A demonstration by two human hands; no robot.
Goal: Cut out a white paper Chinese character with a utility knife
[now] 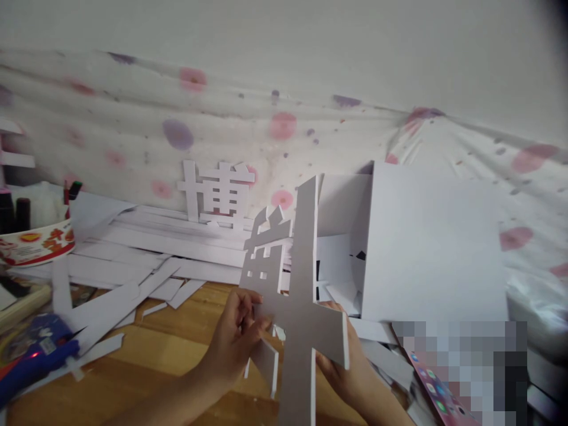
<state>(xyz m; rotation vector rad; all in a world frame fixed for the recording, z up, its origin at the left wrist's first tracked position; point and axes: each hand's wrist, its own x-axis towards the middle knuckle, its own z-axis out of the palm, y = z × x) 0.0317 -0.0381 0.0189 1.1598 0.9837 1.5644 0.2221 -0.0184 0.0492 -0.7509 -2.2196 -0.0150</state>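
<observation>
A large white foam-board character cutout (299,260) is held up in front of me, its plain greyish face toward me. My left hand (242,325) pinches its left part near the lower edge, fingers closed. My right hand (344,367) grips the short crossbar on the right side, with most fingers hidden behind the board. Toward the back, a similar smaller-looking character cutout (217,195) leans upright against the patterned sheet. At the lower left lies a blue glue gun (39,352) with a small red light lit.
White board strips (133,290) and offcuts litter the wooden table (177,349). A printed tub (39,242) with pens and bottles stands left. On the right are a large white panel (435,242) and a partly blurred phone (432,384). A spotted sheet (239,124) covers the wall behind.
</observation>
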